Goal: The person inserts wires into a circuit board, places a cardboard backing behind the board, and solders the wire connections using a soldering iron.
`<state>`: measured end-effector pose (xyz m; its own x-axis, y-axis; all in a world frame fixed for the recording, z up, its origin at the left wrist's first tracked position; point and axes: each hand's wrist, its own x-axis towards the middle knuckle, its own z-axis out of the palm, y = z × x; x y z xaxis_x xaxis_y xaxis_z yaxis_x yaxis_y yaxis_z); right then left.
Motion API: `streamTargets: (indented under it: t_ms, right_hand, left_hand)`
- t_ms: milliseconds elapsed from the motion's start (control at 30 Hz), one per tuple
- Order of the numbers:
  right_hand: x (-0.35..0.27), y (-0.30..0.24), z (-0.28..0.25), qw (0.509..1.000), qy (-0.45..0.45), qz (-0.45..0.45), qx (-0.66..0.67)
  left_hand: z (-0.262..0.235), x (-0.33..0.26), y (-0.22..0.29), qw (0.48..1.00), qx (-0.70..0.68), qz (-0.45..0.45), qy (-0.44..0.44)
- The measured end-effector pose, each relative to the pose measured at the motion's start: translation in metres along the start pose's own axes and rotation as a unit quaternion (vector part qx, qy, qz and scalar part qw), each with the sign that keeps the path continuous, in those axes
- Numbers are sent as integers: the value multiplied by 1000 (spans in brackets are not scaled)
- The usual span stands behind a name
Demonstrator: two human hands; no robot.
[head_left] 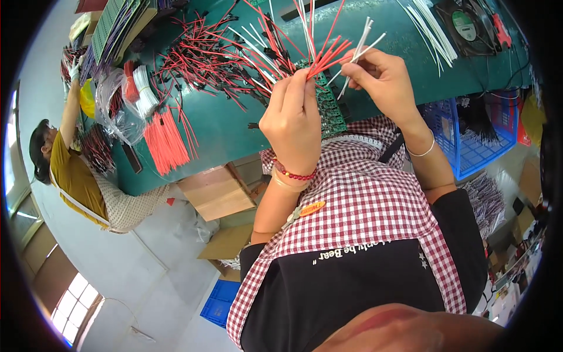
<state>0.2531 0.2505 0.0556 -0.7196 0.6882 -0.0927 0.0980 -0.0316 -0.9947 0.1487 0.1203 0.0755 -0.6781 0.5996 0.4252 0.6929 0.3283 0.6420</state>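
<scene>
Over the near edge of the green table my left hand (pixel 291 120) is closed on a bunch of red wires (pixel 326 57), whose ends fan out above the fingers. My right hand (pixel 384 82), to its right, pinches a few white wires (pixel 362 40) between thumb and fingers. Where the white wires pass behind the fingers is hidden. Just below and between the hands lies a green circuit board (pixel 331 114) at the table edge. Past my left hand spreads a heap of red wires with black connectors (pixel 205 56).
Loose white wires (pixel 431 35) and a black fan (pixel 463 23) lie at the right on the table (pixel 381 12). Bundled red wires (pixel 165 144) and a plastic bag (pixel 120 105) are at the left. A blue crate (pixel 463 141) stands below right. A co-worker (pixel 73 170) reaches in from the left.
</scene>
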Motion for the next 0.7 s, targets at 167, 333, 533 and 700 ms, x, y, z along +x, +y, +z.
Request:
streamTargets:
  t_ms: [167,333,533,700]
  right_hand:
    - [3,0,1,999,-13,-19,-35]
    - [4,-4,2,997,-16,-37,-71]
    - [4,-4,2,989,-12,-83,-120]
    - [3,-7,5,987,-16,-93,-127]
  left_hand:
    - [2,0,1,999,35,10,-19]
    - [3,1,1,999,47,16,-14]
    - [2,1,1,998,63,17,-23]
    - [3,1,0,998,62,19,-16]
